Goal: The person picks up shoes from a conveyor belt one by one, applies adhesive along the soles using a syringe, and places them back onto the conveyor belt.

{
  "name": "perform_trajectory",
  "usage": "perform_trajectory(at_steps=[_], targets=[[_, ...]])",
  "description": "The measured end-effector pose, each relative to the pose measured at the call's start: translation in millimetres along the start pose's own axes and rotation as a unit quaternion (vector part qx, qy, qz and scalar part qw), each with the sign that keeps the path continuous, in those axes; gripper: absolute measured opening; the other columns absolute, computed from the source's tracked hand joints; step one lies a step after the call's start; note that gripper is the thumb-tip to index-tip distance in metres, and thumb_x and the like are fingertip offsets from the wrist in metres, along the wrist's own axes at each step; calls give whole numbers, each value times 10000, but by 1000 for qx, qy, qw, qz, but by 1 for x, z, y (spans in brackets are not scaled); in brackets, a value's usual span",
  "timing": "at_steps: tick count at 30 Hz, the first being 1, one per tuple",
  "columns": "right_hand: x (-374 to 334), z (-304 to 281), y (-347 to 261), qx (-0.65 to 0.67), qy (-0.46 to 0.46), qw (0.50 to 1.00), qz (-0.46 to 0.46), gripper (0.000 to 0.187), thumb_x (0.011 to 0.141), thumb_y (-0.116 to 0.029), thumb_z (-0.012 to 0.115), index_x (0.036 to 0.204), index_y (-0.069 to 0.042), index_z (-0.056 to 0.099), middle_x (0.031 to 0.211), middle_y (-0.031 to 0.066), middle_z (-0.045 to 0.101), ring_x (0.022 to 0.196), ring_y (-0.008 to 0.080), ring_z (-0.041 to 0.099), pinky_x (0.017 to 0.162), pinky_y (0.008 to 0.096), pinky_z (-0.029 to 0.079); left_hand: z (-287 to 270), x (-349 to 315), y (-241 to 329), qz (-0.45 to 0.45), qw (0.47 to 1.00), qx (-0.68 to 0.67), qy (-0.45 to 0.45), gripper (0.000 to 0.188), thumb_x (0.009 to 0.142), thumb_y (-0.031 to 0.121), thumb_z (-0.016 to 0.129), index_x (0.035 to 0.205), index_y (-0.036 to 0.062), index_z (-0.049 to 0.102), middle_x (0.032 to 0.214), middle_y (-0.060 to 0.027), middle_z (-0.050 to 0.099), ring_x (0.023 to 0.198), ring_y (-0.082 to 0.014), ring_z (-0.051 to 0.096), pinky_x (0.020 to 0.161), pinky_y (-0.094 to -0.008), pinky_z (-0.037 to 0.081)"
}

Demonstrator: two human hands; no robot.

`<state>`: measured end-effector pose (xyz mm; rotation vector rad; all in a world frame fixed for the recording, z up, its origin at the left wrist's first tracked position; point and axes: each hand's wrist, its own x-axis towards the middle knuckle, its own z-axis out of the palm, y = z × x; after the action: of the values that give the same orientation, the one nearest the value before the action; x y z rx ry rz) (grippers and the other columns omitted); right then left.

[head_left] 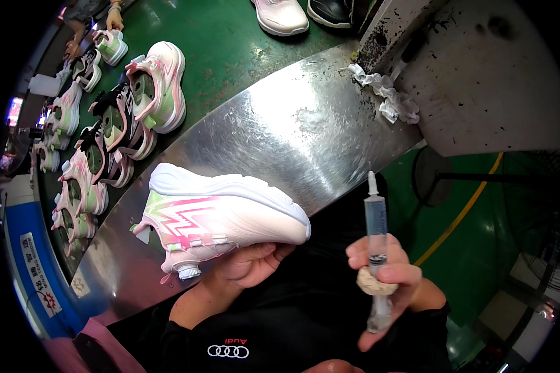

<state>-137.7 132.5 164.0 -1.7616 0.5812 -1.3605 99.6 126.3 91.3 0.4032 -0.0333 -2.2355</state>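
Note:
My left hand (pixel 249 266) is closed on a pale pink sneaker (pixel 249 217). The sneaker is tipped on its side, its thick white sole facing away from me and its toe to the right. Pink zigzag marks, a green heel and a white dial near the tongue show on it; some of my fingers are hidden behind its upper. In my right hand (pixel 401 270) is a clear plastic syringe (pixel 376 227) with bluish liquid, nozzle pointing up. A beige, lumpy ring (pixel 376 283) wraps its barrel between my fingers. The syringe and sneaker are apart.
Beneath the sneaker lies a scuffed metal plate (pixel 274 118). Several pink-green and black sneakers (pixel 158 87) line the green belt (pixel 211 37) at left. Crumpled white tissue (pixel 389 93) rests by a stained panel (pixel 491 81) at right. Another person's hand (pixel 114 17) reaches in at far left.

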Motion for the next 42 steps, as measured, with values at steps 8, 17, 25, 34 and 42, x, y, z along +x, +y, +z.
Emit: perform_trajectory(at_steps=[8,17,25,34,42], targets=[[-2,-8,-13,7,-109,992,59,875,572,-663,743,1184,-96,480,1001,67,551,871,204,527,754,319,344,0,-2,1,-3,1000,-12,9,663,818,-77,580,1380,167,327,1353,-83,434,1265,-265,418,1079,-440,339],[-10,-29,23,-72,-27,975,208,935,592,-547,770,1248,31,438,1020,122,544,852,223,496,715,320,389,3,-1,-1,22,1000,1,4,610,809,-43,601,1351,87,353,1345,-146,438,1270,-326,408,1070,-372,374],[-14,-27,-20,90,-95,977,168,847,611,-551,747,1166,40,502,933,117,631,749,237,578,645,324,426,3,-2,-1,33,999,11,-11,629,817,-19,616,1366,79,325,1350,-146,433,1277,-329,398,1075,-378,366],[-9,-16,-35,121,-122,977,123,800,634,-601,716,1134,-5,529,928,129,629,710,203,596,577,284,399,4,-3,-1,37,999,13,-17,629,810,-12,631,1357,75,333,1347,-141,434,1274,-329,400,1076,-382,362],[-3,-14,-26,108,-147,975,128,798,637,-623,698,1127,-17,529,934,138,632,677,202,570,564,292,370,1,-6,-1,26,1000,2,-2,631,809,-30,616,1355,63,316,1345,-147,438,1275,-327,400,1081,-387,354]])
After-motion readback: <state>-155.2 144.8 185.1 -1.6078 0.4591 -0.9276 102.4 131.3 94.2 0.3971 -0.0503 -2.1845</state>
